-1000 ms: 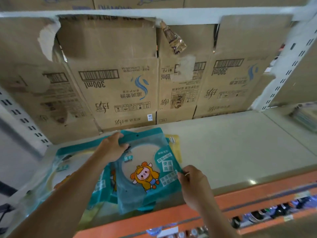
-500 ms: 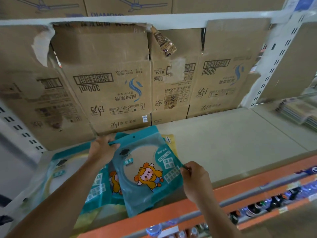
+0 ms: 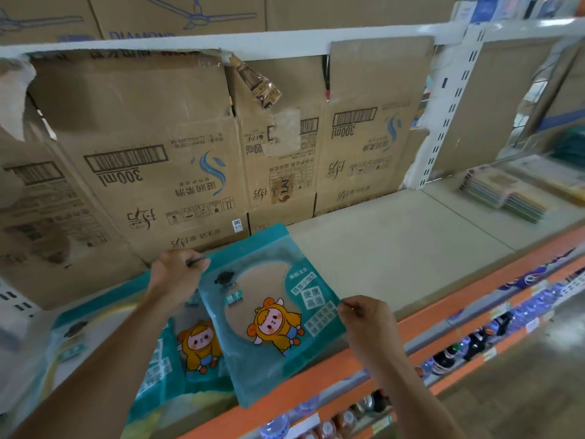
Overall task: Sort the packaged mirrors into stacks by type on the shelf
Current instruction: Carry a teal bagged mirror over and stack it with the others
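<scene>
A teal packaged mirror (image 3: 272, 315) with a round window and a yellow cartoon figure is held tilted above the shelf (image 3: 395, 248). My left hand (image 3: 175, 275) pinches its top left corner. My right hand (image 3: 364, 318) pinches its right edge. Under it lies another teal mirror pack (image 3: 193, 350) with the same figure. Further left lies a larger teal pack (image 3: 82, 337), partly hidden by my left arm.
Flattened cardboard boxes (image 3: 152, 172) line the shelf's back. A stack of flat packs (image 3: 506, 194) lies on the shelf at the right. An orange rail (image 3: 443, 318) runs along the shelf's front edge, with bottles (image 3: 449, 359) on the shelf below.
Both hands have lifted the teal pack and carried it a little to the right. It now hangs over the shelf's front edge, and the second pack beneath shows more.
</scene>
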Demonstrator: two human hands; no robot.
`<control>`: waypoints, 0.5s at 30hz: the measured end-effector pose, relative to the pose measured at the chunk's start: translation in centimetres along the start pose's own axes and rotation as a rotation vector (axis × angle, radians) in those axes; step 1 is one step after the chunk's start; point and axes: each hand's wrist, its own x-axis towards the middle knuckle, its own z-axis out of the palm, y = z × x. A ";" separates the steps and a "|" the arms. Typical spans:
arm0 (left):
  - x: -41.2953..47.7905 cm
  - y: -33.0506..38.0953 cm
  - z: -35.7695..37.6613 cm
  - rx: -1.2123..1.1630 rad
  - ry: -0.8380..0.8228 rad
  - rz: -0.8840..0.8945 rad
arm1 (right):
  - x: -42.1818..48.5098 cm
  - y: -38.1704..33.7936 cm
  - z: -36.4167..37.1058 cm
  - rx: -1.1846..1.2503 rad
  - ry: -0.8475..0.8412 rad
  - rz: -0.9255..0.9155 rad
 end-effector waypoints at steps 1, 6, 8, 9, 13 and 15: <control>-0.1 0.6 0.2 0.011 -0.006 0.015 | -0.1 0.1 -0.4 0.004 0.015 0.002; -0.1 4.0 2.3 0.041 -0.033 0.106 | -0.2 1.0 -2.8 0.040 0.115 0.040; 0.1 5.5 3.5 0.052 -0.048 0.157 | -0.4 1.7 -4.0 0.068 0.156 0.052; 0.2 6.3 4.2 0.055 -0.060 0.175 | -0.5 2.2 -4.7 0.090 0.174 0.060; 0.2 10.0 7.5 0.031 -0.123 0.220 | -1.1 4.2 -7.7 0.167 0.258 0.094; 0.0 12.4 9.5 0.066 -0.140 0.266 | -1.3 5.5 -9.5 0.227 0.293 0.121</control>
